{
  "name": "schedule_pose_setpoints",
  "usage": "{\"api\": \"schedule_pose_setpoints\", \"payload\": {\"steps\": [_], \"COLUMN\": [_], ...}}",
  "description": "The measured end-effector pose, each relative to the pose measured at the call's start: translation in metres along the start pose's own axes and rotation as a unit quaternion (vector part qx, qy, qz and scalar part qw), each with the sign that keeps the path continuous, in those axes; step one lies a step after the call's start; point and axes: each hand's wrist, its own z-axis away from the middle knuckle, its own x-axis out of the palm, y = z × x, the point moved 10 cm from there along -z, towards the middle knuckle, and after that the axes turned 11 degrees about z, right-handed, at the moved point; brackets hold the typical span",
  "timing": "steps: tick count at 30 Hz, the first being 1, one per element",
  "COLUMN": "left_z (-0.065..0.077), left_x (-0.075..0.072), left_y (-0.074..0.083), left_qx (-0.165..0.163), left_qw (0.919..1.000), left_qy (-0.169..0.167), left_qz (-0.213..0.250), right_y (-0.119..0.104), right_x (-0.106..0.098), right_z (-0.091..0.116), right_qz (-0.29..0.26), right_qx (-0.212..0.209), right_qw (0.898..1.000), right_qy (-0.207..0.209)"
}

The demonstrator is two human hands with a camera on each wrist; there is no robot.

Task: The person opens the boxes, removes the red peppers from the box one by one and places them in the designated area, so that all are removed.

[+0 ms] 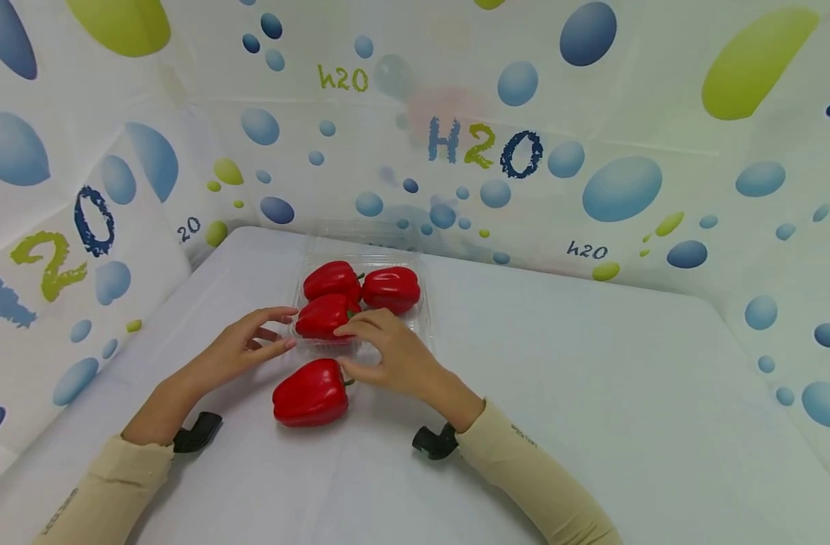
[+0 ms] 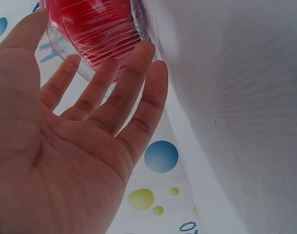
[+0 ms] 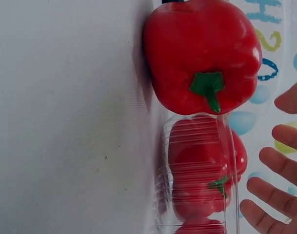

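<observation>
Three red bell peppers sit in a clear plastic container (image 1: 425, 310) in the head view: a back-left pepper (image 1: 329, 280), a back-right pepper (image 1: 391, 289) and a front pepper (image 1: 319, 318). Nearer me on the table lies another red bell pepper (image 1: 310, 393), its green stem facing right. My left hand (image 1: 241, 344) is at the container's left side, fingers spread and palm free. Above the container's front right edge hovers my right hand (image 1: 394, 352), fingers loosely bent, with nothing in its grasp. The right wrist view shows its fingers (image 3: 280, 195) beside the container wall.
The container's transparent lid (image 1: 363, 236) stands raised at its back. A white cloth (image 1: 558, 393) covers the table. Behind and to the left hangs a patterned curtain (image 1: 415, 83). Dark wrist devices (image 1: 198, 433) sit below both wrists.
</observation>
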Motion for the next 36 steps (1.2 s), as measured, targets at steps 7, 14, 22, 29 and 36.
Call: {"api": "schedule_pose_setpoints", "payload": {"steps": [7, 14, 22, 29, 36], "left_z": [-0.001, 0.000, -0.002, 0.001, 0.001], "left_x": [0.000, -0.002, -0.002, -0.001, -0.002], "left_y": [0.000, -0.003, -0.006, -0.001, -0.002], "left_qx": [-0.001, -0.004, -0.009, -0.004, -0.010], "left_qw": [1.0000, 1.0000, 0.9999, 1.0000, 0.9999], "left_qy": [-0.001, 0.002, 0.002, -0.001, 0.002], "left_qz": [0.002, 0.008, 0.007, 0.007, 0.001], "right_y": [0.009, 0.015, 0.023, 0.029, 0.033], "right_x": [0.000, 0.002, 0.006, 0.007, 0.011], "right_z": [0.000, -0.002, -0.002, -0.003, -0.006], "right_qz": [-0.029, -0.076, -0.130, -0.144, -0.156], "right_qx": [0.032, 0.049, 0.059, 0.081, 0.102], "right_qw": [0.999, 0.996, 0.989, 0.985, 0.982], "right_qy": [0.011, 0.019, 0.035, 0.046, 0.043]}}
